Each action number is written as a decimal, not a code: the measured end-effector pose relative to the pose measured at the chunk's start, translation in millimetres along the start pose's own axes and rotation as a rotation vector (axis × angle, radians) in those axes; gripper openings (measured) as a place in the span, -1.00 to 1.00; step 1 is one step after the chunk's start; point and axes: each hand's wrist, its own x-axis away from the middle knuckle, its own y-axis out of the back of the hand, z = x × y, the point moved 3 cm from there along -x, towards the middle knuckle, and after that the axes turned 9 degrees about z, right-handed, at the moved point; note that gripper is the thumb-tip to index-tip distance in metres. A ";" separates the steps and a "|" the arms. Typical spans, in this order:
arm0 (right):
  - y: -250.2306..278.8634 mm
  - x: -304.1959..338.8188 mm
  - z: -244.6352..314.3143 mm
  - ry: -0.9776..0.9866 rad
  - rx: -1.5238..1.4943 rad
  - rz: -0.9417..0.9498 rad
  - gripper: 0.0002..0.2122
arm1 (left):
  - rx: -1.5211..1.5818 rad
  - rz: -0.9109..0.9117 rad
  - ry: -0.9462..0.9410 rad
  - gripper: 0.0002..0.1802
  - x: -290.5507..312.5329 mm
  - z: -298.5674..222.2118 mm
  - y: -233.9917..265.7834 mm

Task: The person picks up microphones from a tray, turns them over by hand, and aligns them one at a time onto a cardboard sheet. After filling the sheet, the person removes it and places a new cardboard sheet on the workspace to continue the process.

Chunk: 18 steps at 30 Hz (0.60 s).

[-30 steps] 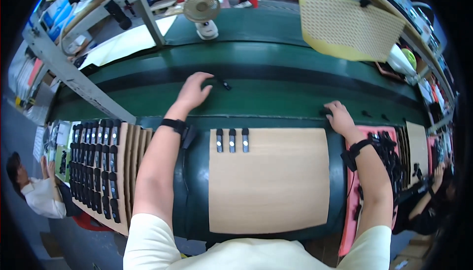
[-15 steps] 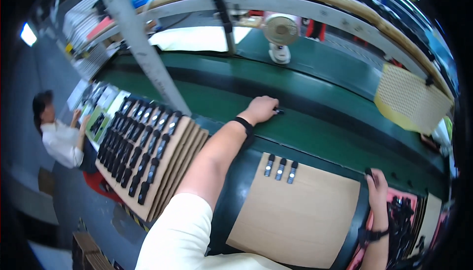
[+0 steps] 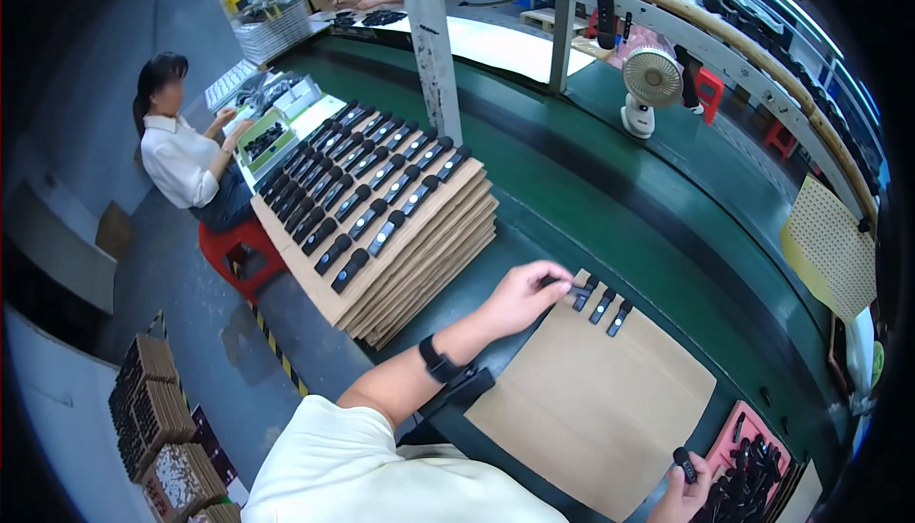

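My left hand (image 3: 529,300) is at the far left corner of a brown cardboard sheet (image 3: 596,399), its fingertips pinched on a small dark microphone (image 3: 578,290). Close beside it, on the sheet, lie small black microphones (image 3: 601,307) with foam tips and round pale buttons, set in a row. At the sheet's near right edge, my right hand (image 3: 684,496) holds another small black microphone (image 3: 684,464) between thumb and fingers. To its right sits a pink tray (image 3: 729,430) heaped with black parts.
On the left stands a stack of cardboard sheets (image 3: 429,266), its top covered with rows of microphones. A green conveyor belt (image 3: 562,204) runs behind. A co-worker (image 3: 181,156) sits at the far left by a red stool (image 3: 238,261). A fan (image 3: 652,84) and a metal post (image 3: 431,46) stand beyond.
The view has swung left. My left hand has come back from the green belt to the cardboard sheet with a small black piece. My right hand has moved nearer, beside the sheet's edge.
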 end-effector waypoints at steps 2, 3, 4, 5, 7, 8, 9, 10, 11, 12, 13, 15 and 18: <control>-6.1 12.0 0.2 -0.018 -0.037 0.022 -0.72 | 0.190 0.055 0.000 -0.79 36.3 -3.8 -9.2; -11.3 15.7 3.6 0.009 -0.035 0.052 -0.73 | 0.194 0.056 0.008 -0.79 49.1 -6.3 -12.6; -14.9 18.7 7.8 0.036 -0.035 0.076 -0.74 | 0.157 0.073 -0.039 -0.78 59.6 -12.7 -18.8; -18.0 20.3 11.6 0.058 -0.032 0.096 -0.74 | 0.123 0.094 -0.084 -0.77 68.0 -18.7 -25.1; -28.5 11.7 20.1 0.062 -0.055 0.135 -0.77 | 0.107 0.145 -0.111 -0.76 79.1 -31.3 -34.5; -35.2 4.2 26.3 0.080 -0.082 0.184 -0.78 | 0.129 0.148 -0.102 -0.76 81.8 -38.3 -36.5; -41.3 -2.0 32.0 0.044 -0.082 0.200 -0.76 | 0.157 0.163 -0.087 -0.75 83.0 -43.5 -41.0; -47.8 -10.1 37.5 0.009 -0.082 0.213 -0.74 | 0.186 0.179 -0.074 -0.75 82.8 -47.5 -46.7; -53.3 -17.4 43.1 0.027 -0.115 0.244 -0.74 | 0.212 0.223 -0.050 -0.75 82.0 -50.1 -53.7; -56.6 -23.3 47.4 0.045 -0.145 0.274 -0.74 | 0.183 0.245 -0.039 -0.74 81.4 -53.5 -59.6; -59.2 -27.7 46.8 0.106 -0.136 0.326 -0.74 | 0.150 0.261 -0.028 -0.73 82.1 -57.5 -64.0; -61.2 -35.9 47.1 0.142 -0.111 0.344 -0.74 | 0.137 0.316 -0.007 -0.72 76.5 -62.3 -73.7; -64.9 -41.1 53.2 0.190 -0.121 0.367 -0.75 | -0.024 0.368 -0.068 -0.69 68.5 -71.1 -85.9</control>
